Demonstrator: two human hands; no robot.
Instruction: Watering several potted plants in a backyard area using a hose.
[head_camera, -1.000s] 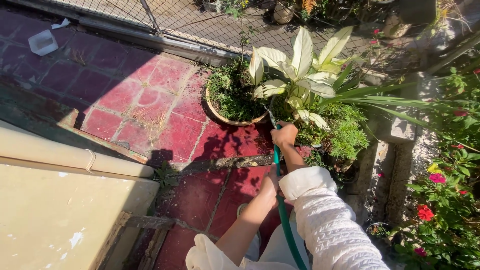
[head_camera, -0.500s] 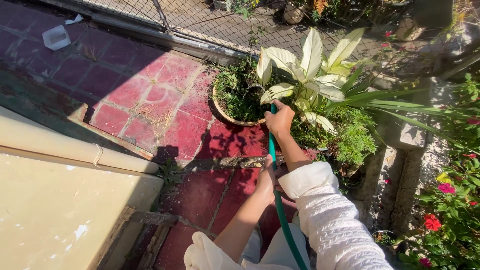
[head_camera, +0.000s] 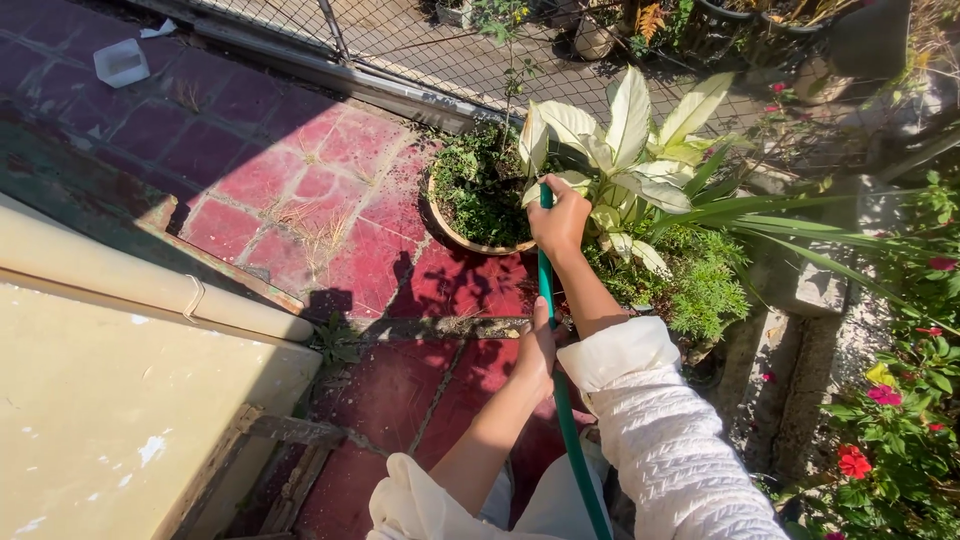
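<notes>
Outdoors, both hands grip a green hose (head_camera: 548, 290).
Right hand (head_camera: 559, 217) closed near its end over a round plant pot (head_camera: 452, 232); left hand (head_camera: 538, 348) clasps it lower.

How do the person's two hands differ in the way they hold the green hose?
The right hand grips the green hose near its end, arm stretched toward the round pot; the left hand holds it lower, closer to the body. The right arm wears a white sleeve rolled to the forearm; the left forearm is bare. Both hands are closed around the same hose.
</notes>
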